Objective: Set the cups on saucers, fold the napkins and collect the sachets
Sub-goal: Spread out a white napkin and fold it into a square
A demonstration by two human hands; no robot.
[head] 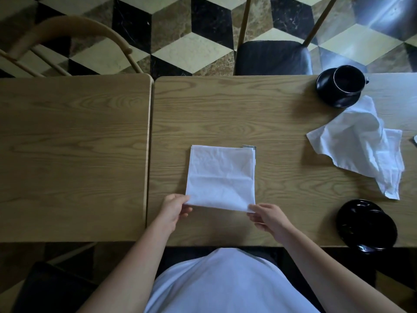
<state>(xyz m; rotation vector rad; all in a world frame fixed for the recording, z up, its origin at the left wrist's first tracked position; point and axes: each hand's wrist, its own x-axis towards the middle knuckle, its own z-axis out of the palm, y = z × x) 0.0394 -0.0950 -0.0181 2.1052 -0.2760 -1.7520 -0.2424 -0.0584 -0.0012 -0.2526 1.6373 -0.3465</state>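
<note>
A folded white napkin [222,178] lies flat as a near-square on the right-hand wooden table [270,114], toward the middle of its near edge. The left hand [174,210] pinches the napkin's near left corner between thumb and fingers; the right hand [265,216] pinches the near right corner the same way. Both held corners sit slightly raised off the tabletop. A small grey tag or sachet edge [249,146] shows at the napkin's far right corner; which it is cannot be told. A second, unfolded napkin [363,143] lies crumpled toward the right edge of the tabletop. Beyond it, at the far right corner, a black cup [348,81] stands on a black saucer [331,98]. At the near right corner, black saucers [365,225] overlap one another, one overhanging the near edge; their count is unclear. A second wooden table [72,154] abuts the first on the left. Chairs [273,56] stand on the far side over a patterned tile floor [194,50].
</note>
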